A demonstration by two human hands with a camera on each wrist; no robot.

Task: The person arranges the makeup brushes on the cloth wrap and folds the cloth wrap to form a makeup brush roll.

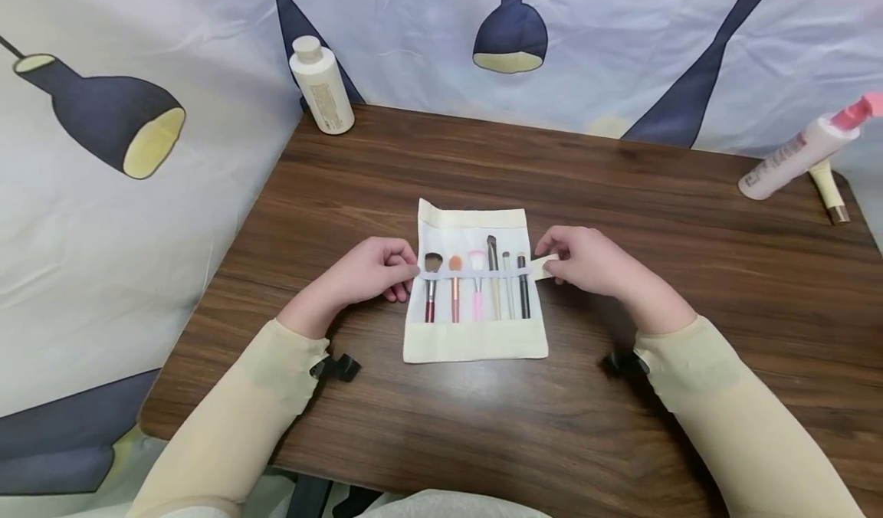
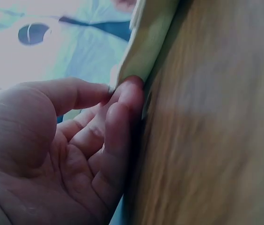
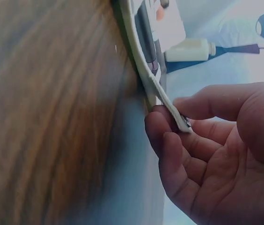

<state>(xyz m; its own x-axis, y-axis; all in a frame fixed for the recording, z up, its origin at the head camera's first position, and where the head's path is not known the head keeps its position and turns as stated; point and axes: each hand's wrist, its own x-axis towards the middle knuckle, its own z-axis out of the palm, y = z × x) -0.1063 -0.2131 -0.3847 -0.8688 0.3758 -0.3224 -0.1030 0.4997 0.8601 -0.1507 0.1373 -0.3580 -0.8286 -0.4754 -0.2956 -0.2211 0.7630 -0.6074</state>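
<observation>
A cream fabric makeup brush roll (image 1: 476, 345) lies unfolded on the table, its top left corner curling up. Several makeup brushes (image 1: 455, 296) stand side by side under a white elastic band across its middle. At the roll's left edge, my left hand (image 1: 372, 271) pinches the fabric between thumb and fingertips. My right hand (image 1: 586, 261) pinches the small closing tab (image 1: 544, 266) that sticks out on the right edge. The right wrist view shows the tab (image 3: 172, 110) between thumb and curled fingers, with a small metallic piece near its end.
A white bottle (image 1: 323, 89) stands at the back left corner of the brown wooden table (image 1: 414, 158). Toward the back right are a pump bottle (image 1: 793, 154) with a pink top and a cream tube (image 1: 828, 188). A printed cloth (image 1: 414, 35) hangs behind the table.
</observation>
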